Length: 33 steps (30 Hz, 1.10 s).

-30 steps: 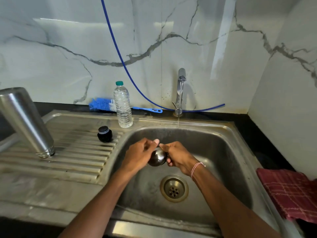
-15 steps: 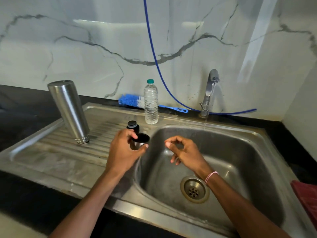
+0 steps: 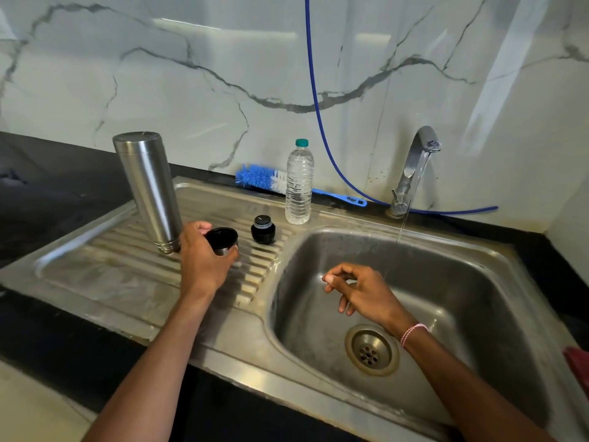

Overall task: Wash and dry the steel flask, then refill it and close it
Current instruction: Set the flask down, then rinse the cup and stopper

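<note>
Head view: the only angle here, looking down at a steel sink (image 3: 471,282).
Steel flask (image 3: 149,193): standing mouth-down on the ribbed drainboard (image 3: 111,275), left of centre in the frame, and its top leans a bit to the left.
Left hand (image 3: 200,260): fingers wrapped round the cup lid (image 3: 221,240), black inside facing up, just right of the flask's base. Can't tell if the lid touches the drainboard.
Right hand (image 3: 360,291): hovering over the basin, centre-right, fingers loosely curled with nothing in them.
Black stopper (image 3: 263,230): sitting on the drainboard just right of the lid, not touching it.
Tap (image 3: 414,167): upper right, with a thin stream running into the basin.
Back edge: clear plastic bottle (image 3: 299,186) with a green cap, and a blue brush (image 3: 261,179) lying behind it.
Far right edge: a bit of red cloth (image 3: 578,365).
</note>
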Each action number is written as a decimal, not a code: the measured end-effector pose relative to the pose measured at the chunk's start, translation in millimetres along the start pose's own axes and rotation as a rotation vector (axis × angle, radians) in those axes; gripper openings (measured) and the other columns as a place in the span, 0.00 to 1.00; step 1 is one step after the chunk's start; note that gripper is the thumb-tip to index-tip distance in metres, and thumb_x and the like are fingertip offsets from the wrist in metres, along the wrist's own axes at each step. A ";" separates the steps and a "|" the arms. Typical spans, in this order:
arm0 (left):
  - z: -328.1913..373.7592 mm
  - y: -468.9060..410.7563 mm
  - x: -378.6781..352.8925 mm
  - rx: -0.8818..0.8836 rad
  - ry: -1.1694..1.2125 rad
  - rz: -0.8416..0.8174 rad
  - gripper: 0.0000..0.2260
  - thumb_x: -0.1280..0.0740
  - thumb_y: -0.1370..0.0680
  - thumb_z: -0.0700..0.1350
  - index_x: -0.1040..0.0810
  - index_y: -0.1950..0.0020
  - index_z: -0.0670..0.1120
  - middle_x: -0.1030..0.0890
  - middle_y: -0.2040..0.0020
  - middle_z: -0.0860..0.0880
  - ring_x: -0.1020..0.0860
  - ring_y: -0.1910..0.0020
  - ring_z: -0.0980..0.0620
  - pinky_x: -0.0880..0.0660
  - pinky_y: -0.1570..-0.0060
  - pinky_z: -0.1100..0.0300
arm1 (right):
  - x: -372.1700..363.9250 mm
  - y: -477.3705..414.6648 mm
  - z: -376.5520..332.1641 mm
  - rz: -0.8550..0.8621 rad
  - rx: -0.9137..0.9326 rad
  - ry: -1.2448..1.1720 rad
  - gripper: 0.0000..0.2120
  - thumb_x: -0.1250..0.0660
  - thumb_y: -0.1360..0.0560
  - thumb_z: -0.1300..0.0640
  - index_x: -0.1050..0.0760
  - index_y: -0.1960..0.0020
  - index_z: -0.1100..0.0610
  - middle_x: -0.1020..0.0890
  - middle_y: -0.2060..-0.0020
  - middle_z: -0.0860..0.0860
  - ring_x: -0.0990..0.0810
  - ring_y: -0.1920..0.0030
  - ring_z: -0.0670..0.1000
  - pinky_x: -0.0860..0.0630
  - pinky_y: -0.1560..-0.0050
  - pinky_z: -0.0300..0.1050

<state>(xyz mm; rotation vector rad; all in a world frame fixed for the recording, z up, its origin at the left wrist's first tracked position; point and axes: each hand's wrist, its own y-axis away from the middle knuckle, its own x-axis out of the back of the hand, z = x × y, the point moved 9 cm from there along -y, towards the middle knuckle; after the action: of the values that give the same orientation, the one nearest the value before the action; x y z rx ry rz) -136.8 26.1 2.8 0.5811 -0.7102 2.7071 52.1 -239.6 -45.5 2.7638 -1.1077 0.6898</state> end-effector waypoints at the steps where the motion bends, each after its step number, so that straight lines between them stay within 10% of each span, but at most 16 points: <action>1: 0.5 0.0 -1.5 0.000 -0.006 -0.005 0.28 0.19 0.31 0.39 0.29 0.36 0.40 0.26 0.38 0.41 0.26 0.38 0.43 0.33 0.41 0.61 | -0.4 -0.7 0.5 -0.001 0.000 -0.001 0.04 0.30 0.19 0.54 0.17 0.47 0.54 0.13 0.55 0.50 0.16 0.69 0.55 0.18 0.66 0.49; 10: 49.3 7.7 -16.6 -0.320 -0.295 -0.013 0.35 0.20 0.30 0.56 0.30 0.30 0.46 0.26 0.34 0.43 0.30 0.30 0.43 0.48 0.20 0.43 | 0.7 -2.5 4.5 -0.007 -0.005 0.032 0.05 0.30 0.19 0.54 0.17 0.47 0.54 0.13 0.56 0.51 0.17 0.70 0.54 0.17 0.65 0.51; 20: 68.6 -34.7 -109.3 -0.457 -0.994 -0.430 0.31 0.37 0.23 0.69 0.30 0.29 0.49 0.16 0.41 0.46 0.20 0.37 0.44 0.60 0.24 0.32 | 3.7 -7.7 12.6 -0.012 -0.013 0.072 0.03 0.31 0.18 0.56 0.18 0.48 0.53 0.13 0.58 0.51 0.17 0.71 0.54 0.17 0.65 0.53; 25: 99.8 -15.8 -108.1 -0.446 -0.453 -0.429 0.22 0.27 0.25 0.62 0.25 0.38 0.51 0.16 0.46 0.47 0.19 0.48 0.44 0.24 0.44 0.49 | 30.0 -7.9 12.1 0.105 -0.051 0.073 0.04 0.30 0.18 0.57 0.17 0.50 0.55 0.13 0.60 0.53 0.18 0.72 0.52 0.19 0.67 0.50; 29: 145.1 50.4 -154.2 -0.345 0.053 -0.584 0.26 0.25 0.29 0.64 0.24 0.38 0.51 0.16 0.49 0.48 0.19 0.52 0.48 0.23 0.50 0.55 | 72.3 0.9 27.6 0.303 -0.209 -0.250 0.14 0.37 0.15 0.50 0.20 0.43 0.60 0.14 0.54 0.60 0.19 0.70 0.53 0.21 0.68 0.47; 33: 150.3 116.7 -235.5 0.157 0.445 -0.773 0.20 0.24 0.26 0.58 0.23 0.41 0.48 0.16 0.46 0.49 0.17 0.47 0.51 0.20 0.44 0.53 | 86.2 6.8 44.7 0.306 -0.330 -0.670 0.21 0.41 0.14 0.43 0.20 0.39 0.58 0.13 0.52 0.59 0.15 0.63 0.56 0.16 0.63 0.48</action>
<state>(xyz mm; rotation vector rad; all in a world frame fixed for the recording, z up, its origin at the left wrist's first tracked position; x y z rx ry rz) 74.1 -188.7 -29.7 0.1964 -0.1071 2.0484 119.2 -310.1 -48.3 2.5961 -1.5936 -0.4280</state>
